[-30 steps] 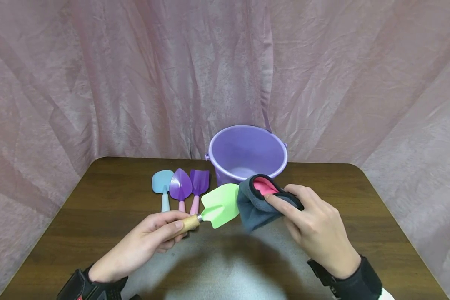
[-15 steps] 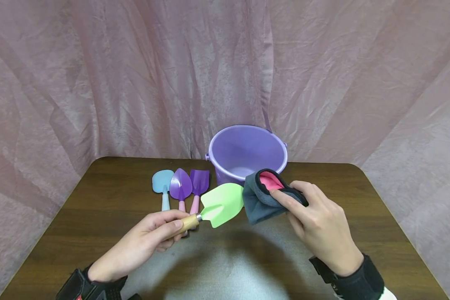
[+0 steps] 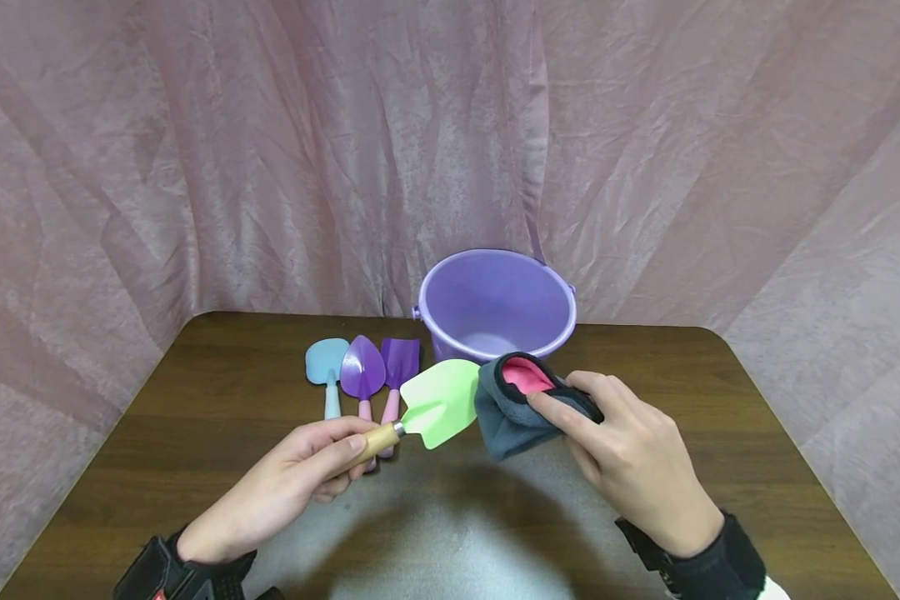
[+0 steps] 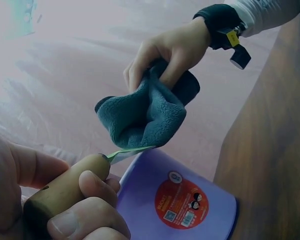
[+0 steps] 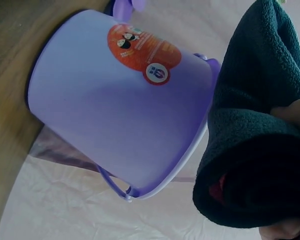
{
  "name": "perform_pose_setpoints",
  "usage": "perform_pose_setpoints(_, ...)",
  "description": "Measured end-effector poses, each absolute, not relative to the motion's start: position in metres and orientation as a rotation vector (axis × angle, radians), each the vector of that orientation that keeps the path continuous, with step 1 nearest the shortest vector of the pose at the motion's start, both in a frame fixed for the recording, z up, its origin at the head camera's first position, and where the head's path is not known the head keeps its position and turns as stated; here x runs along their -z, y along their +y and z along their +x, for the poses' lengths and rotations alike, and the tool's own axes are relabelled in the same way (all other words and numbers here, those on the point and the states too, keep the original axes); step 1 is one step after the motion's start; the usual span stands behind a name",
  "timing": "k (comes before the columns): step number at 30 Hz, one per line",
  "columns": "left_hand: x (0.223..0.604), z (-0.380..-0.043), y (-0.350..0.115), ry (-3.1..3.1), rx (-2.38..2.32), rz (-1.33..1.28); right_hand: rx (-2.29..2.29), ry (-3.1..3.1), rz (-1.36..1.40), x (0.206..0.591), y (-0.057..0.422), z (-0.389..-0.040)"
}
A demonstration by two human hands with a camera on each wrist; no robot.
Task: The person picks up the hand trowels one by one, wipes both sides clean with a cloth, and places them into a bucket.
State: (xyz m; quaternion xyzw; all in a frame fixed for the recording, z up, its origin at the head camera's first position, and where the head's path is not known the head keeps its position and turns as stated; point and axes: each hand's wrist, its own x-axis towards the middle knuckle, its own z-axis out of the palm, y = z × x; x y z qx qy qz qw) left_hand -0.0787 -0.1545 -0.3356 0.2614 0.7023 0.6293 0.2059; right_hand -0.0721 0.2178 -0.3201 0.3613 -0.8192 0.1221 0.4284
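My left hand grips the wooden handle of a toy trowel with a light green blade, held up over the table and pointing right. In my right hand is a folded grey-blue cloth with black edging and a pink inner side, pinched between thumb and fingers. The cloth meets the tip of the green blade. From the left wrist view, the cloth sits right at the blade's end. The right wrist view shows the bunched cloth close up, hiding most of the fingers.
Behind the hands stands a lilac bucket with an orange label. Left of it lie a light blue shovel, a purple pointed trowel and a purple square shovel on the brown table. A pink curtain hangs behind.
The cloth slid right along the blade's tip with my right hand, then came back left. The trowel's blade has tipped up slightly; my left hand has hardly moved.
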Motion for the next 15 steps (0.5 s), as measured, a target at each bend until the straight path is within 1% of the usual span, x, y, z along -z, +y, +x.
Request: perform_pose_setpoints(15,0.336,-0.077,-0.151,1.938,-1.774,0.739,-0.341,-2.008,1.039,0.318,0.196,-0.061)
